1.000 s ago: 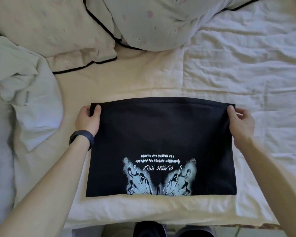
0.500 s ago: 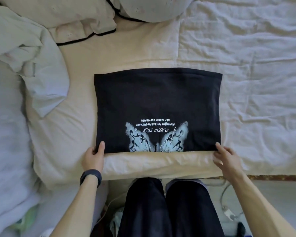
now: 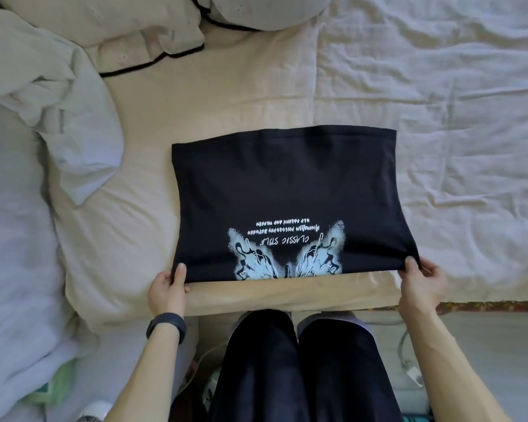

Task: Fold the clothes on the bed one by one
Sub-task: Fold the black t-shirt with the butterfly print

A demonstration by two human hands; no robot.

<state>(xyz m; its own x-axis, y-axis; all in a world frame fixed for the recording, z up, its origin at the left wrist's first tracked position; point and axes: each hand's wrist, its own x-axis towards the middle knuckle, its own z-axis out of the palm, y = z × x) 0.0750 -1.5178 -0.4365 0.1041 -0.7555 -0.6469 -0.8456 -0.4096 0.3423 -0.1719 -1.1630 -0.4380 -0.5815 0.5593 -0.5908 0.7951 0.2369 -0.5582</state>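
shirt: we see a black t-shirt (image 3: 287, 190) folded into a wide rectangle, smooth on top, with a straight far edge. a pale blue butterfly print (image 3: 287, 257) and white lettering sit near its near edge, upside down to us. the near fold cuts the butterfly off.
where it lies: on the beige sheet of the bed (image 3: 226, 95), close to the bed's near edge and right in front of the person's dark trousers (image 3: 302, 360). the near right corner is drawn outward, so that side slants.
left hand: the left hand (image 3: 166, 289) grips the near left corner. its thumb (image 3: 180, 271) lies on top of the cloth and the other fingers are curled beneath the corner, mostly hidden from us. a black wristband (image 3: 166, 325) circles the wrist.
right hand: the right hand (image 3: 421, 284) pinches the near right corner. the thumb (image 3: 410, 264) presses on top and the fingers are curled under the edge.
fingers: on both hands we find them clenched on the shirt's cloth, not released.
around: a crumpled pale garment (image 3: 58, 117) lies to the left, apart from the shirt. pillows (image 3: 119, 22) with black piping lie at the far end. a creased white quilt (image 3: 439, 117) covers the right side.
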